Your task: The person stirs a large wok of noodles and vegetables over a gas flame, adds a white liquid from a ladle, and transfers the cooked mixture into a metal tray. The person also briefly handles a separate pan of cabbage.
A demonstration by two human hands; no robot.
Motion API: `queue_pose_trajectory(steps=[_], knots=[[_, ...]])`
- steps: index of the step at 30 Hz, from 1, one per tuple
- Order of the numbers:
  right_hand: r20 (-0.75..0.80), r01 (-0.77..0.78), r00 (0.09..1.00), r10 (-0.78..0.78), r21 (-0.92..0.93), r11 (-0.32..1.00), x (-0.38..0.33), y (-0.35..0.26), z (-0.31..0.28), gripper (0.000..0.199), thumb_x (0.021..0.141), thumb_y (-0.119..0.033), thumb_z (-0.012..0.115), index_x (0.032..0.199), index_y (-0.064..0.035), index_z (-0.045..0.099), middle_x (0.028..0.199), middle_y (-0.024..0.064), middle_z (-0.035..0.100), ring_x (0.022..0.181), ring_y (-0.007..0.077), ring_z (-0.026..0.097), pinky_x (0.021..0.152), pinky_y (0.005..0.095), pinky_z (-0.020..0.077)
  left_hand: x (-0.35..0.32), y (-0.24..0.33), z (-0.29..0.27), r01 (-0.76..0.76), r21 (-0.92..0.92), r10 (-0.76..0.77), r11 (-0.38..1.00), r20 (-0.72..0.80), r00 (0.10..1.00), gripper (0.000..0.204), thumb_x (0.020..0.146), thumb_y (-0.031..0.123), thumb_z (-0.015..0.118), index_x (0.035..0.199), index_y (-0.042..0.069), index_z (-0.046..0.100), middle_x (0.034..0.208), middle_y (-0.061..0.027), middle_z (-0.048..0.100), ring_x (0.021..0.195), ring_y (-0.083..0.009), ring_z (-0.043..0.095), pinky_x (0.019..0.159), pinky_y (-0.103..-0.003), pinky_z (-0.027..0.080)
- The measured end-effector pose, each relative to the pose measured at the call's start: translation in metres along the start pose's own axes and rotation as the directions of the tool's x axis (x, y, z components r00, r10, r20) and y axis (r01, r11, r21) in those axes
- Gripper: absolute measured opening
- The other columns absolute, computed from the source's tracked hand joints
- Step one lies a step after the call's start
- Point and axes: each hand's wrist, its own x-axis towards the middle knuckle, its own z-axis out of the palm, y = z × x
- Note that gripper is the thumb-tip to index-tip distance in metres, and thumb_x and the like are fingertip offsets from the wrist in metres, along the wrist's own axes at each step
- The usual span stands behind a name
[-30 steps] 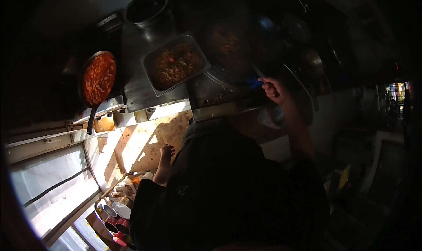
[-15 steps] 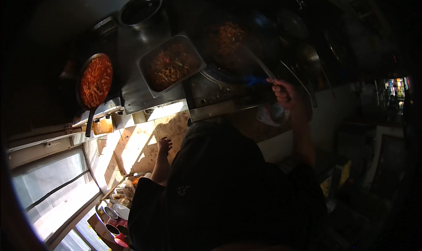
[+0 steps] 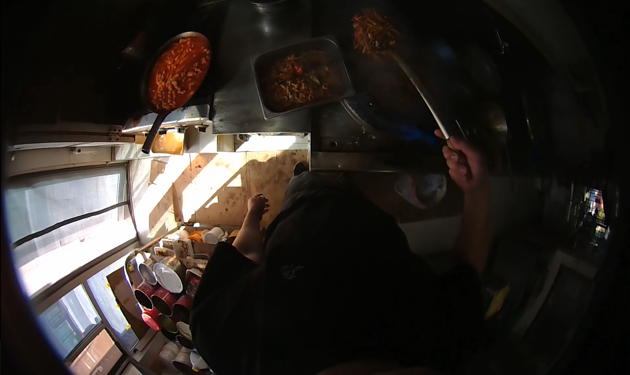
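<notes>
Right of the steel tray (image 3: 341,60) of saucy food: a long-handled ladle (image 3: 420,93), heaped with orange-brown shredded food, raised over the dark wok (image 3: 420,106), handle clenched in right hand (image 3: 464,165). Left hand (image 3: 257,206) hanging loosely curled, holding nothing, below the tray. Frying pan (image 3: 177,70) of red sauce left of the tray.
</notes>
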Motion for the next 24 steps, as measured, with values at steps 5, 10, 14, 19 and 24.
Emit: queue_pose_trajectory(steps=[5, 10, 14, 19, 24], knots=[[-0.068, -0.117, 0.992, 0.104, -0.236, 0.965, 0.038, 0.027, 0.049, 0.033, 0.097, -0.018, 0.05, 0.127, -0.0026, 0.053, 0.069, -0.001, 0.051, 0.041, 0.0016, 0.038, 0.034, 0.017, 0.0293, 0.041, -0.023, -0.022, -0.063, -0.058, 0.07, 0.996, 0.128, 0.989, 0.03, 0.093, 0.011, 0.049, 0.123, 0.01, 0.056, 0.092, -0.0079, 0.065, 0.066, -0.0193, 0.06, 0.053, -0.033, 0.046], [-0.043, -0.038, 0.999, 0.011, -0.685, 0.727, 0.103, 0.106, 0.064, 0.022, 0.092, -0.016, 0.061, 0.11, -0.0038, 0.063, 0.066, -0.0012, 0.052, 0.047, 0.0051, 0.047, 0.04, 0.022, 0.0373, 0.0, 0.021, -0.003, -0.105, 0.01, 0.105, 0.994, 0.038, 0.994, 0.033, 0.096, 0.014, 0.044, 0.129, 0.01, 0.051, 0.101, -0.0078, 0.064, 0.076, -0.0189, 0.062, 0.062, -0.032, 0.049], [0.351, 0.261, 0.712, -0.608, -0.936, -0.234, 0.121, 0.15, 0.059, 0.04, 0.087, -0.021, 0.069, 0.119, 0.0004, 0.06, 0.087, 0.0197, 0.067, 0.081, 0.0383, 0.065, 0.068, 0.0446, 0.0501, -0.024, 0.05, -0.005, -0.198, -0.011, 0.198, 0.98, -0.012, 0.98, 0.038, 0.101, 0.015, 0.034, 0.137, 0.008, 0.044, 0.118, -0.0106, 0.063, 0.093, -0.0204, 0.065, 0.077, -0.034, 0.053], [0.055, 0.273, 0.92, -0.389, -0.802, 0.531, 0.114, 0.144, 0.054, 0.025, 0.09, -0.019, 0.063, 0.108, -0.0023, 0.061, 0.07, 0.0083, 0.062, 0.051, 0.0184, 0.056, 0.045, 0.0312, 0.0426, -0.05, 0.132, 0.002, -0.449, 0.015, 0.444, 0.893, -0.189, 0.876, 0.036, 0.093, 0.011, 0.049, 0.126, 0.002, 0.057, 0.108, -0.0135, 0.067, 0.091, -0.0228, 0.065, 0.076, -0.035, 0.054], [0.051, -0.048, 0.997, 0.062, -0.245, 0.968, 0.09, 0.109, 0.057, 0.016, 0.091, -0.019, 0.061, 0.082, -0.0075, 0.054, 0.062, 0.0005, 0.053, 0.039, 0.005, 0.04, 0.035, 0.0213, 0.0302, -0.051, 0.236, 0.02, -0.643, 0.0, 0.64, 0.766, -0.087, 0.763, 0.033, 0.092, 0.018, 0.053, 0.121, 0.004, 0.061, 0.104, -0.0094, 0.068, 0.086, -0.0198, 0.066, 0.073, -0.032, 0.054]])
